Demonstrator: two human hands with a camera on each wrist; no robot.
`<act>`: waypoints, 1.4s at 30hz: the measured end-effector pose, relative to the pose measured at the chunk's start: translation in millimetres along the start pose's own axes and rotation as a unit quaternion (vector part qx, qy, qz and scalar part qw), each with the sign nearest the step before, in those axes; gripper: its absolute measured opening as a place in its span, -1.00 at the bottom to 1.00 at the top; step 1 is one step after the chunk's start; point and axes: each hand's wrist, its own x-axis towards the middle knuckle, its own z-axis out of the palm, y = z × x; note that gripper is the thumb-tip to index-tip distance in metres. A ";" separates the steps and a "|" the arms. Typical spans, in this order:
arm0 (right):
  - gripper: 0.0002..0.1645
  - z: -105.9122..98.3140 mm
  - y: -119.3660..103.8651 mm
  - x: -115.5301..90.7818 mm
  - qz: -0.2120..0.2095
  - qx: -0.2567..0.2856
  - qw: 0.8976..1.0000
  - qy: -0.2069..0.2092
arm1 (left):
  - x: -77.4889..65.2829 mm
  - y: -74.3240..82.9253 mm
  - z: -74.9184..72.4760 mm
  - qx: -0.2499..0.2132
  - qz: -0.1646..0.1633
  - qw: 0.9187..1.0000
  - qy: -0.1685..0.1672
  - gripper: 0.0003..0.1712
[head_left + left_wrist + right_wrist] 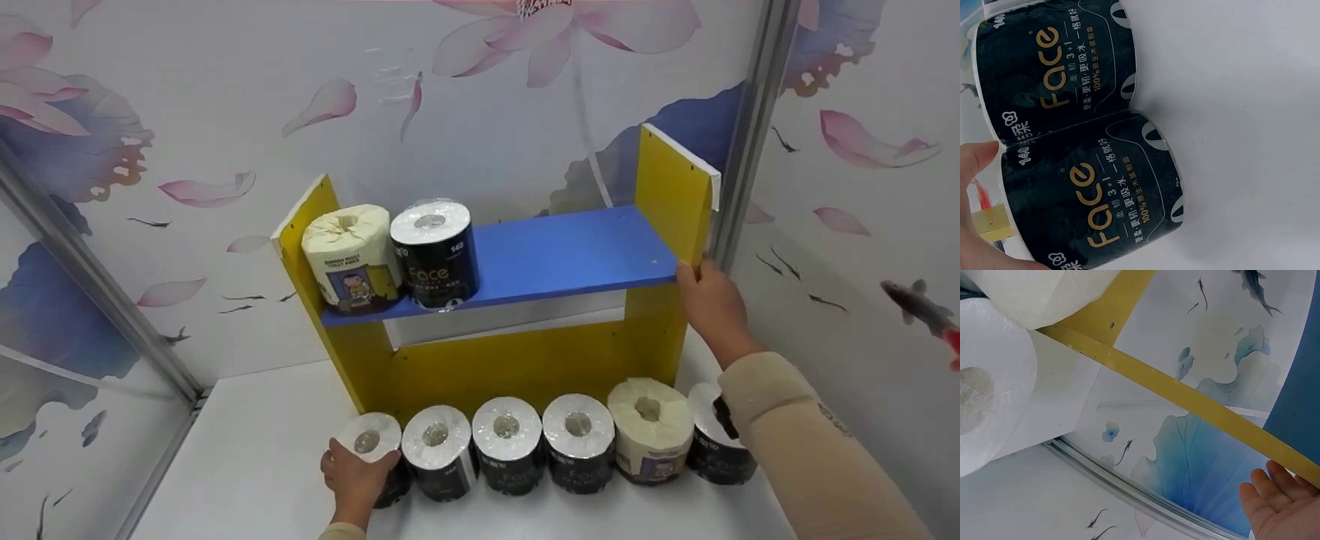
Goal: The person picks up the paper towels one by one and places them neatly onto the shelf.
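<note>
My left hand (356, 480) grips the leftmost black-wrapped toilet paper roll (366, 426) in a front row on the white table. In the left wrist view, thumb and fingers span the white end of that roll (1095, 191), and a second roll (1055, 62) touches it. My right hand (712, 304) holds the front edge of the yellow right side panel of a blue-and-yellow shelf (570, 244). In the right wrist view, its fingers (1280, 486) lie at the panel's edge. On the blue board stand a cream-wrapped roll (349, 259) and a black-wrapped roll (435, 255), side by side.
The front row continues right with several black-wrapped rolls (506, 450) and one cream-wrapped roll (651, 431), close before the shelf's yellow lower board (517, 364). Flower-printed wall panels (247, 127) enclose the table (247, 450) behind and at both sides.
</note>
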 end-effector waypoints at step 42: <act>-0.32 -0.4 -1.0 -0.7 -0.011 -0.015 1.000 0.005 | -0.1 -9.4 8.8 -0.055 -0.002 0.998 0.025 0.41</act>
